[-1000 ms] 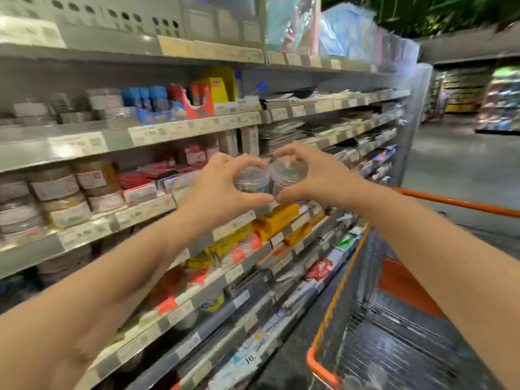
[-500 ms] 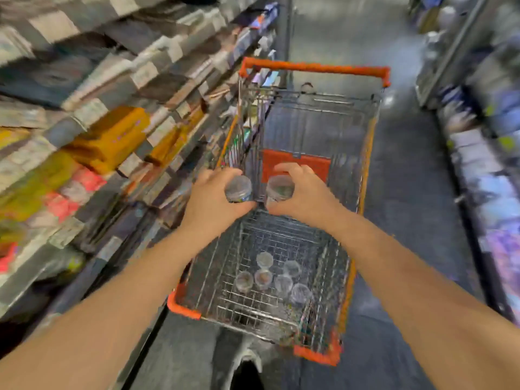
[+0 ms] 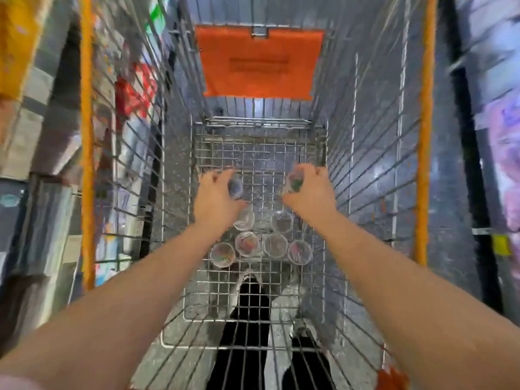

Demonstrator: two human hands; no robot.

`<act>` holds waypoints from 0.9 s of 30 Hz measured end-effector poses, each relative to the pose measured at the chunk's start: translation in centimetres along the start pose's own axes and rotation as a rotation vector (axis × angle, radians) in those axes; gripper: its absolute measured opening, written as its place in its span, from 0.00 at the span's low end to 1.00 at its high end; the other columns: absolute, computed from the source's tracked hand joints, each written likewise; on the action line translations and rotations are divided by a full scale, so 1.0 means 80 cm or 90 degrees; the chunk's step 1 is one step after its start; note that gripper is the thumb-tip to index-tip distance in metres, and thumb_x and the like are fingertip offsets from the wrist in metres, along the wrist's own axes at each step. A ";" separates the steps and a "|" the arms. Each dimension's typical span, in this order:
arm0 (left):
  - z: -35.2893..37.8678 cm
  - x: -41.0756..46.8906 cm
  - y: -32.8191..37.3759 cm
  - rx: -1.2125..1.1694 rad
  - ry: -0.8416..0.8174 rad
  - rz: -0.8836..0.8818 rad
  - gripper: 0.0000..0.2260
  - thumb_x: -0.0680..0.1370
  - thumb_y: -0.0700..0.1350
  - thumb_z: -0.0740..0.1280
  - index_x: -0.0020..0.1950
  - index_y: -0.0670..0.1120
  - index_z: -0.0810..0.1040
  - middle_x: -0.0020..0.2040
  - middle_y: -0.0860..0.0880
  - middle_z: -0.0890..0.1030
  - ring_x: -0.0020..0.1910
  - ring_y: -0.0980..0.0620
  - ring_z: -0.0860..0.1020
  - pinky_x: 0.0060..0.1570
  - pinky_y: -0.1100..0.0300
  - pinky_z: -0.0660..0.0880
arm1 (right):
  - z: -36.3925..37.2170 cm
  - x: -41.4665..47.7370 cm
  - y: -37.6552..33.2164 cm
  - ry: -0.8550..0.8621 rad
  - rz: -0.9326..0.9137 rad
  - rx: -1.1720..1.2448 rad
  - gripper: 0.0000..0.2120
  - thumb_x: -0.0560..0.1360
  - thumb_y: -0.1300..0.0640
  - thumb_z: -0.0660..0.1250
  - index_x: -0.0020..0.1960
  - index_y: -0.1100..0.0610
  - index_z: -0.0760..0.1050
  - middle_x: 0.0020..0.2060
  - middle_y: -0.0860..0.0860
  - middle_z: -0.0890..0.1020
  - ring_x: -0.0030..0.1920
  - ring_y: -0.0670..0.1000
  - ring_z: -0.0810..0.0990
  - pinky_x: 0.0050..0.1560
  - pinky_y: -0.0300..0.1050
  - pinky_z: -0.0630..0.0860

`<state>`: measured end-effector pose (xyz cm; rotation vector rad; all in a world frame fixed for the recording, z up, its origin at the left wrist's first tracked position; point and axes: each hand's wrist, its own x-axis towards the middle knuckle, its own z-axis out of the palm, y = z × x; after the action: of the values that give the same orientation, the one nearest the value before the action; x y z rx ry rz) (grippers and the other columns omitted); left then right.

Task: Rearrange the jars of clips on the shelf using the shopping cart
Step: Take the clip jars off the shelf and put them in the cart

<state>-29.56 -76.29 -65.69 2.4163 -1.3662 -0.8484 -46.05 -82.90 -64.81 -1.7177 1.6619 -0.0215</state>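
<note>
Both my arms reach down into the wire shopping cart. My left hand grips a small clear jar of clips low over the cart floor. My right hand grips another clear jar with coloured clips inside. Just below my hands, several clear round jars stand upright in a cluster on the cart's wire bottom. The two held jars are about a hand's width apart, beyond that cluster.
The cart has orange rails on both sides and an orange flap at its far end. Blurred store shelves run along the left, more shelving on the right. My shoes show through the cart floor.
I turned from the shelf to the cart with a jar in each hand. Both hands have dropped from above the cart down near its floor and spread apart.
</note>
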 end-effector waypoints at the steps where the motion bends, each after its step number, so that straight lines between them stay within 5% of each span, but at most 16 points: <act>1: 0.014 0.012 -0.009 0.003 -0.012 -0.014 0.27 0.70 0.43 0.73 0.67 0.49 0.70 0.58 0.45 0.67 0.51 0.48 0.71 0.51 0.57 0.71 | 0.011 0.012 0.011 0.004 0.023 -0.001 0.30 0.69 0.55 0.72 0.67 0.54 0.65 0.62 0.55 0.64 0.60 0.55 0.71 0.54 0.43 0.69; 4: 0.049 0.044 -0.039 0.033 -0.060 -0.054 0.26 0.69 0.43 0.73 0.66 0.49 0.70 0.59 0.44 0.66 0.53 0.48 0.71 0.57 0.54 0.71 | 0.044 0.042 0.044 0.016 0.095 -0.025 0.27 0.69 0.58 0.72 0.65 0.56 0.65 0.62 0.57 0.65 0.60 0.57 0.71 0.56 0.47 0.72; 7: 0.078 0.063 -0.073 0.065 -0.046 -0.058 0.22 0.71 0.38 0.70 0.64 0.47 0.71 0.59 0.42 0.67 0.53 0.45 0.72 0.51 0.56 0.70 | 0.074 0.057 0.071 0.040 0.148 -0.046 0.22 0.70 0.61 0.70 0.61 0.56 0.66 0.60 0.57 0.66 0.57 0.59 0.72 0.54 0.56 0.75; 10: 0.098 0.072 -0.099 0.097 -0.066 -0.093 0.21 0.72 0.38 0.69 0.64 0.47 0.70 0.60 0.42 0.66 0.51 0.48 0.69 0.47 0.58 0.68 | 0.097 0.067 0.090 0.046 0.168 -0.046 0.22 0.72 0.62 0.67 0.64 0.56 0.65 0.60 0.57 0.66 0.56 0.59 0.72 0.53 0.53 0.75; 21: 0.118 0.061 -0.103 0.099 -0.173 -0.097 0.33 0.71 0.41 0.72 0.73 0.49 0.62 0.67 0.41 0.64 0.62 0.44 0.70 0.60 0.54 0.70 | 0.119 0.055 0.105 -0.064 0.225 -0.020 0.31 0.73 0.63 0.68 0.72 0.58 0.59 0.67 0.57 0.63 0.66 0.57 0.66 0.66 0.49 0.66; 27: 0.088 0.035 -0.082 0.110 -0.070 -0.065 0.22 0.78 0.44 0.64 0.71 0.46 0.65 0.66 0.41 0.70 0.59 0.43 0.72 0.55 0.51 0.73 | 0.095 0.031 0.079 -0.009 0.209 0.030 0.28 0.74 0.65 0.62 0.72 0.59 0.59 0.67 0.59 0.63 0.63 0.58 0.68 0.62 0.48 0.69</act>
<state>-28.01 -74.64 -75.42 2.6253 -1.4201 -0.9371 -47.35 -80.73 -74.65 -1.3896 1.8975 0.1051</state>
